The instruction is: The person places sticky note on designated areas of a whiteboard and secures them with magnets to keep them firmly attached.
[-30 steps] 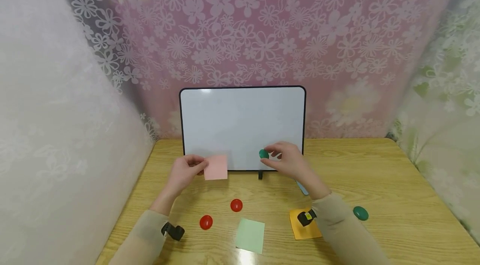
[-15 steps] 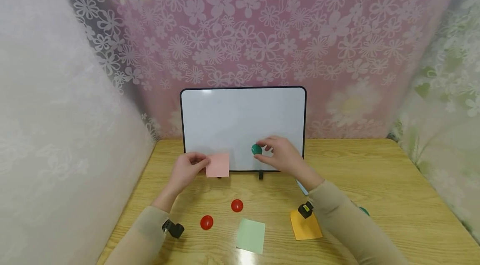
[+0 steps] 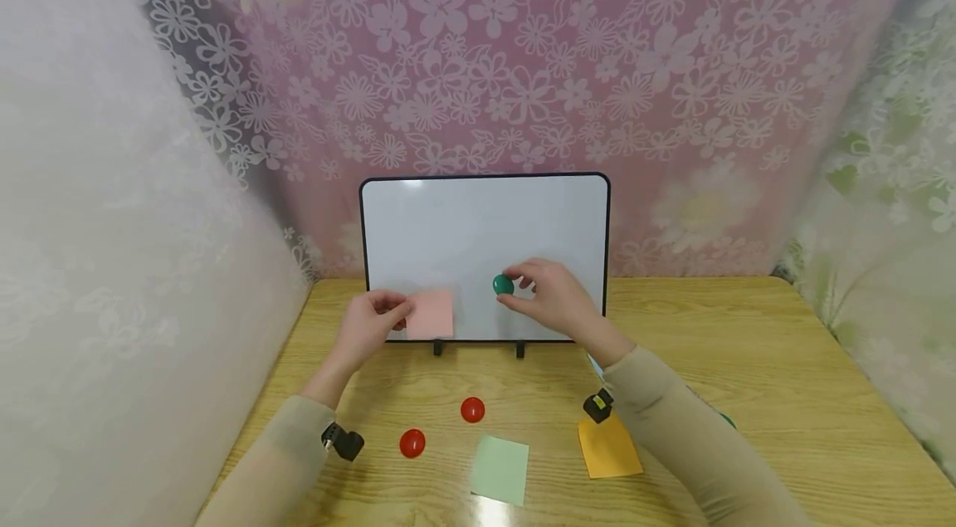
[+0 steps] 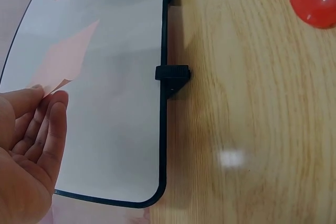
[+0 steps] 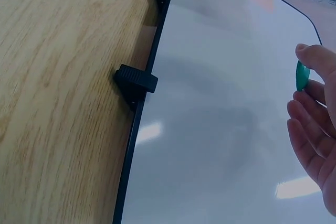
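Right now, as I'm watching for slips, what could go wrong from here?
The pink note might bend or slip: the left grip pinches it at one side, where an edge curls in the left wrist view. The green disc could drop, since the right grip pinches only its rim. The right sleeve might drag the orange note, which appears right beside it.

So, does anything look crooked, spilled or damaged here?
Nothing looks spilled or damaged. The pink note curls a little where the left hand pinches it, probably just from the grip. The green note and orange note lie slightly askew on the table.
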Action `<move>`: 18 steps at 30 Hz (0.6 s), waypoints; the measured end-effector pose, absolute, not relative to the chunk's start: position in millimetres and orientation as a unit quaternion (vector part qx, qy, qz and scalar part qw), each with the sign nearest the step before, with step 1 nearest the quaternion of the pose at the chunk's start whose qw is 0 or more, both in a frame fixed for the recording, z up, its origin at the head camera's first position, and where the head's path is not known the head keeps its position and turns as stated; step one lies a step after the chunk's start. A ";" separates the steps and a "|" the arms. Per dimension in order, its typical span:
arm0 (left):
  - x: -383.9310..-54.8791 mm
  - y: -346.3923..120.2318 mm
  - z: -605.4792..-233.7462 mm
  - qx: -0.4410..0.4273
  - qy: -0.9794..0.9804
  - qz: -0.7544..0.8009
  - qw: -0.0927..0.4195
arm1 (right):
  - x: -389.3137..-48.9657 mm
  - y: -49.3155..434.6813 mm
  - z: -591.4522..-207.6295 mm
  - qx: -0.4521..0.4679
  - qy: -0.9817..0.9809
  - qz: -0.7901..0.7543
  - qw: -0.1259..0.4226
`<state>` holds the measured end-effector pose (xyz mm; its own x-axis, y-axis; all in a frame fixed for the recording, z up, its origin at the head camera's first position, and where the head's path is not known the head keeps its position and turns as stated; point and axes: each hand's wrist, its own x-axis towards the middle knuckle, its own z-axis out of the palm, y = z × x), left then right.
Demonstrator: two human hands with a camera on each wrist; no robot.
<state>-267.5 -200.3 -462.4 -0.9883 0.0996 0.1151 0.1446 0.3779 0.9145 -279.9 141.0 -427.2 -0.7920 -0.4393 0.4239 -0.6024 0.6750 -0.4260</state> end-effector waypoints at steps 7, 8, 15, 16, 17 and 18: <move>-273.1 -200.1 -458.8 -0.062 -0.831 -0.551 0.031 | -286.4 135.4 -426.7 0.277 -0.902 0.292 0.157; -274.1 -200.2 -458.6 -0.060 -0.832 -0.550 0.034 | -287.5 134.3 -427.6 0.275 -0.901 0.294 0.159; -282.8 -196.5 -460.1 -0.057 -0.829 -0.554 0.057 | -292.7 128.3 -434.4 0.262 -0.899 0.308 0.166; -283.5 -195.6 -459.5 -0.058 -0.828 -0.554 0.061 | -293.3 127.4 -434.9 0.261 -0.899 0.309 0.169; -284.0 -194.8 -459.0 -0.059 -0.827 -0.555 0.064 | -293.9 126.2 -435.6 0.260 -0.899 0.308 0.173; -284.5 -194.0 -458.6 -0.060 -0.827 -0.555 0.066 | -294.5 125.0 -436.0 0.259 -0.898 0.308 0.176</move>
<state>-284.5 -194.0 -458.6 -0.9841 0.0250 0.1757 0.1721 0.3762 0.9104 -294.5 125.0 -436.0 -0.8039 -0.3562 0.4764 -0.5735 0.6764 -0.4621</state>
